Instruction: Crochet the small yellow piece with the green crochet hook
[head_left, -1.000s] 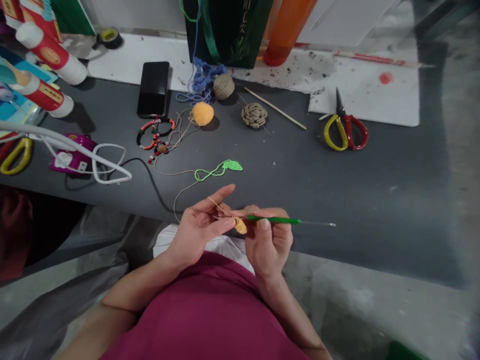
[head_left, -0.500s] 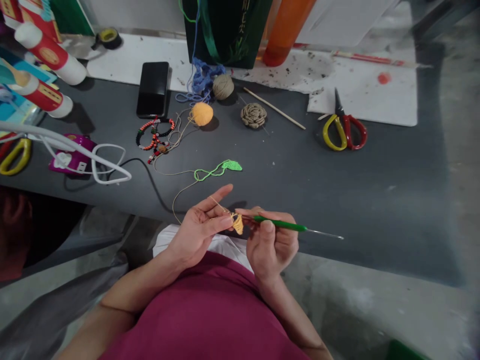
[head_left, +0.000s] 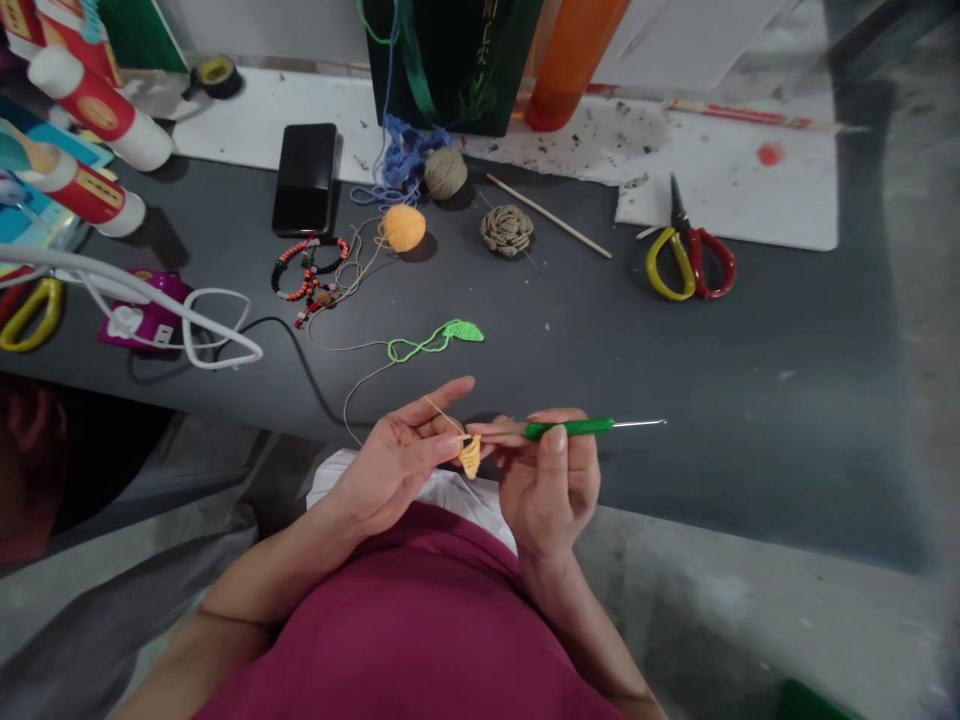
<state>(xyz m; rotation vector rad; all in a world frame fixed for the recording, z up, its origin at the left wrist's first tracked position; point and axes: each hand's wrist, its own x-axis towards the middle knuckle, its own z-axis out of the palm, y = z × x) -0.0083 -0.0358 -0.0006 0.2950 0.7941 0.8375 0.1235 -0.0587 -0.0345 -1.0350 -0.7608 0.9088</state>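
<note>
Green hook [head_left: 570, 427] nearer level now, in grip of hands [head_left: 551, 485] with yellow crochet [head_left: 470, 457], grey tabletop [head_left: 712, 380], floor [head_left: 697, 590] beyond.

The one view looks from the head, forward and steeply down at the table [head_left: 720, 390] — close above the left hand [head_left: 390, 465] and right hand [head_left: 551, 485] by its near edge, reaching to its far side.

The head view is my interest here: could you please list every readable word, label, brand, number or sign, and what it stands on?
No text reads clearly.
Dark green bag: pale lettering, too blurred to read.
Upper red-and-white container: label too small to read.
Lower red-and-white container: label too small to read.
Purple box: pale patches, any text too small to read.
Green-handled hook: no lettering visible.
</note>
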